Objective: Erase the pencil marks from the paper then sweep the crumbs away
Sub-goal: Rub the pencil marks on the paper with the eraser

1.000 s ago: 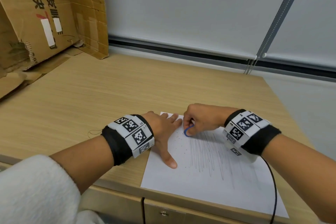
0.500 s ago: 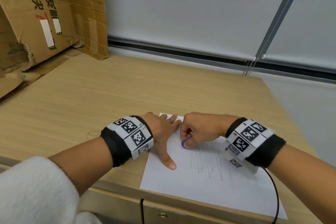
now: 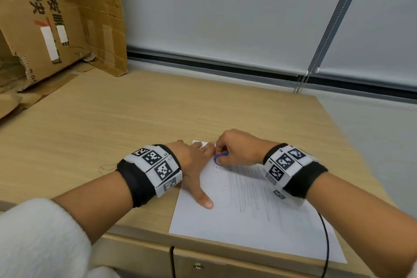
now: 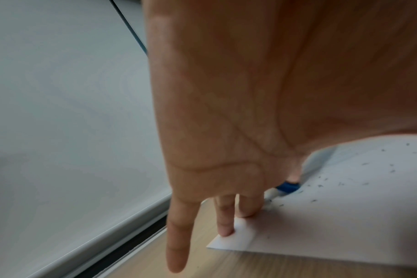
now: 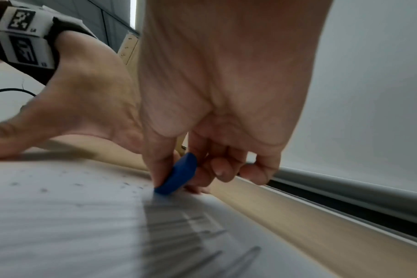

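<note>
Blue eraser [image 3: 220,157] pinched on edge in your right hand [image 3: 237,150], its lower rim on the paper [image 3: 259,235] at lower centre of the head view, beside the top of the pencil marks [image 3: 250,192]. Your left hand [image 3: 194,165] lies flat with fingers straight, pinning the sheet's upper left corner to the wooden desk [image 3: 112,131]. To do this step well, keep that hand pressing close to the eraser and rub along the strokes, not across, so the sheet should not buckle. Grey crumbs [image 3: 220,181] dot the bare strip left of the marks; they wait for the sweep. Your right wristband [image 3: 286,165] covers the strokes' upper right part, and the right wrist view blurs them.
</note>
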{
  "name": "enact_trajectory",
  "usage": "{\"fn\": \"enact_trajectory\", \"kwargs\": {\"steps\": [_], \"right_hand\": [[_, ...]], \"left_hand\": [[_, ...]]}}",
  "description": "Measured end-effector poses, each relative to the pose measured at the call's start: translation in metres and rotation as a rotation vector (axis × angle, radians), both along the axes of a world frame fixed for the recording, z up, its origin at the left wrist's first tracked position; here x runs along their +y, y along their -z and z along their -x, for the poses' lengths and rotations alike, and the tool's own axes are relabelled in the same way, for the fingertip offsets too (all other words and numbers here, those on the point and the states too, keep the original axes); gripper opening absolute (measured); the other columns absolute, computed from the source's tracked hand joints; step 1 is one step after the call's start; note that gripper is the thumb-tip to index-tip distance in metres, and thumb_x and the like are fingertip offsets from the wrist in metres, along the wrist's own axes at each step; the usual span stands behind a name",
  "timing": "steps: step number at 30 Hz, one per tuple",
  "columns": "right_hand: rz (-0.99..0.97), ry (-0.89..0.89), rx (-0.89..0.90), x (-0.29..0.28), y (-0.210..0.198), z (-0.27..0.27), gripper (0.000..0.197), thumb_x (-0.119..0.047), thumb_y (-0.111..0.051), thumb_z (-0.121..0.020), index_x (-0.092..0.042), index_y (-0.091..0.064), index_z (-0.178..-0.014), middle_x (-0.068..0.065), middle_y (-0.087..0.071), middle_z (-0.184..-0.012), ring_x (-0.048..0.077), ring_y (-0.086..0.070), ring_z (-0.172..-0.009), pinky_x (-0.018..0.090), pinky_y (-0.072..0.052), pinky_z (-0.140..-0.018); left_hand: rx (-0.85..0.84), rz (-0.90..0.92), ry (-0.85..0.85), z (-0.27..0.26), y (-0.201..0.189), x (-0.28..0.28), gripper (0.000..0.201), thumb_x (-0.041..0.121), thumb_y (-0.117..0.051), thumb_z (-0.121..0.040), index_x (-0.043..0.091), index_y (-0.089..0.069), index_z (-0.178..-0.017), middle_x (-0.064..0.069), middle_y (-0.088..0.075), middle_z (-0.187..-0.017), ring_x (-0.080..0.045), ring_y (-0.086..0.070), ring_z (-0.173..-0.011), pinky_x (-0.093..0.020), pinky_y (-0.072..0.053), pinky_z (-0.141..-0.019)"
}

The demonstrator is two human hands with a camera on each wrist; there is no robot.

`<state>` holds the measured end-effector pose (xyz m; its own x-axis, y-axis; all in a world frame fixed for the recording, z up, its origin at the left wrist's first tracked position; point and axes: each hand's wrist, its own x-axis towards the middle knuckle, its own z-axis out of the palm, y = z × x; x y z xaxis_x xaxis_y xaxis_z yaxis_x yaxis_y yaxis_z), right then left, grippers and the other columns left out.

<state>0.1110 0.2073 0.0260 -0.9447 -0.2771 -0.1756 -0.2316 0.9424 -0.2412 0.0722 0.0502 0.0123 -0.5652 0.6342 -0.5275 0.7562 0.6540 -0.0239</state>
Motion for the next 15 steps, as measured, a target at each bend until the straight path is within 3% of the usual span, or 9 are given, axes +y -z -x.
{"fn": "enact_trajectory", "kwargs": {"steps": [2,5,8,10,15], "right_hand": [[0.012,-0.026,-0.056,-0.005,0.0,-0.011,0.012,-0.021,-0.066,-0.083,-0.011,-0.068,-0.076,-0.007,-0.057,-0.065,0.006,-0.047,-0.056,0.025,-0.04,-0.059],[-0.027,-0.073,-0.16,-0.008,-0.006,-0.038,0.013,-0.027,-0.067,-0.084,-0.014,-0.07,-0.088,-0.004,-0.065,-0.08,0.009,-0.053,-0.068,0.025,-0.046,-0.065],[-0.067,-0.008,0.045,0.006,-0.013,-0.072,0.011,-0.03,-0.061,-0.087,-0.02,-0.065,-0.091,-0.006,-0.058,-0.093,0.012,-0.053,-0.081,0.032,-0.048,-0.074],[0.011,0.091,0.136,0.021,-0.012,-0.104,0.009,-0.034,-0.059,-0.089,-0.026,-0.061,-0.092,-0.01,-0.052,-0.099,0.009,-0.054,-0.085,0.03,-0.047,-0.078],[0.091,0.267,0.132,0.037,0.017,-0.173,0.006,-0.033,-0.053,-0.093,-0.032,-0.051,-0.099,-0.02,-0.048,-0.106,0.003,-0.053,-0.092,0.023,-0.046,-0.083]], "left_hand": [[0.002,0.007,-0.013,0.001,0.001,0.0,0.148,0.092,-0.064,-0.037,0.032,0.011,-0.15,0.004,-0.011,-0.161,-0.023,-0.013,-0.147,-0.055,-0.021,-0.114],[0.02,0.061,-0.005,-0.002,-0.002,0.001,0.152,0.091,-0.064,-0.043,0.025,0.019,-0.151,0.008,0.01,-0.162,-0.019,-0.002,-0.15,-0.051,-0.018,-0.117],[0.03,0.052,0.004,-0.006,-0.008,0.001,0.144,0.084,-0.068,-0.053,0.021,0.016,-0.152,0.009,0.015,-0.162,-0.017,0.0,-0.15,-0.047,-0.015,-0.119],[0.03,0.048,0.013,-0.006,-0.009,-0.001,0.143,0.083,-0.067,-0.055,0.021,0.017,-0.152,0.009,0.017,-0.161,-0.018,0.002,-0.15,-0.048,-0.015,-0.119],[0.001,0.065,0.053,-0.009,-0.01,0.004,0.139,0.082,-0.065,-0.061,0.019,0.019,-0.153,0.006,0.025,-0.159,-0.017,0.011,-0.149,-0.049,-0.01,-0.12]]}}
